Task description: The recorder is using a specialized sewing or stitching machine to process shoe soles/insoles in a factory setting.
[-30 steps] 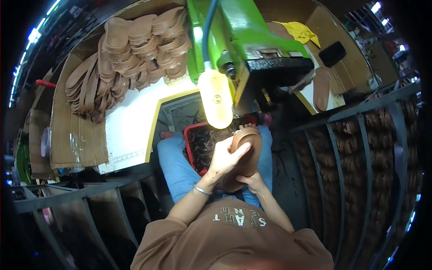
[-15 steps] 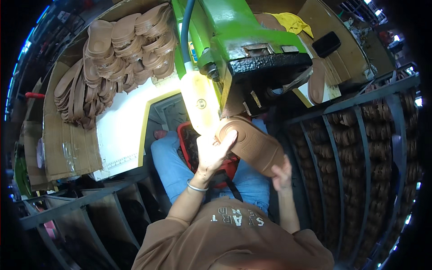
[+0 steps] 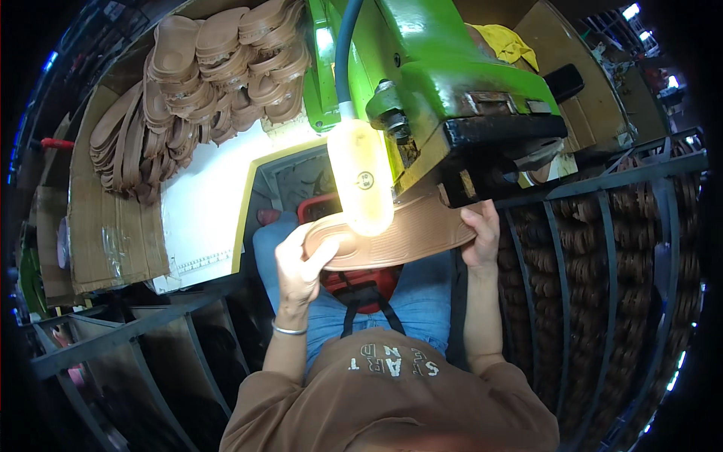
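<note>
A brown shoe sole (image 3: 422, 239) lies across both my hands, below the head of a green machine (image 3: 452, 83). Its left end is gripped by my left hand (image 3: 300, 265), with the thumb pressed on the face turned up to me. At the other end, my right hand (image 3: 482, 237) pinches the edge between thumb and fingers. A lit lamp (image 3: 360, 169) on a blue-grey cable hangs in front of the sole and hides part of it. The sole's far edge comes close to the machine's dark lower parts; whether it touches them I cannot tell.
Stacks of brown soles (image 3: 215, 68) rest in a cardboard box (image 3: 120, 233) at the left, beside a white board (image 3: 199, 218). Below the sole is a red container (image 3: 369, 290) between my legs. A metal rack (image 3: 610, 256) full of brown pieces stands right; another rack (image 3: 128, 339) is left.
The sole has turned from slanting to lying nearly level across my hands. My left hand has moved left to its end, and my right hand has gone up. The view has shifted slightly.
</note>
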Motion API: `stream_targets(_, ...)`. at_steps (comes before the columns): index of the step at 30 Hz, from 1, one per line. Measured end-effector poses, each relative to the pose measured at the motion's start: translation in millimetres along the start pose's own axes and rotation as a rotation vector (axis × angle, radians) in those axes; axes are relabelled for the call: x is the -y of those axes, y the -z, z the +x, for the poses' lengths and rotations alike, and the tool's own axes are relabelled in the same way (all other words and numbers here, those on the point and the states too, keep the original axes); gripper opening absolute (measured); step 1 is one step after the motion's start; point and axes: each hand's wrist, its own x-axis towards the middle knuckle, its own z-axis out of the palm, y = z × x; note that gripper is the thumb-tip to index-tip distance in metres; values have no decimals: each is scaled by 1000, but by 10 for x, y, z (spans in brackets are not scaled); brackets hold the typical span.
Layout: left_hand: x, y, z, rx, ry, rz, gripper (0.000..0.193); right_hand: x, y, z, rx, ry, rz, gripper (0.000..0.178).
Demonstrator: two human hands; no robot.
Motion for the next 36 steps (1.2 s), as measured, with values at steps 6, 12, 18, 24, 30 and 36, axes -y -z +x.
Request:
stream_targets(6,117,575,-301,-21,157,-81,30,-146,-283,-68,125,-122,-33,34)
stream_targets(12,240,671,-246,366,338,219,32,-163,-633,69,256,-22,-75,33)
stream_targets(18,64,-240,216,407,55,401,35,-194,-534,30,270,-54,-123,30)
stream_targets(24,44,-291,303,510,-23,561,38,-99,-23,-60,-9,167,6,20)
stream_targets(30,-51,-363,402,318,-239,678,28,-141,31,10,-158,284,93,20)
stream_targets(36,-482,-241,217,212,-90,678,24,-216,-198,-122,-82,142,18,20)
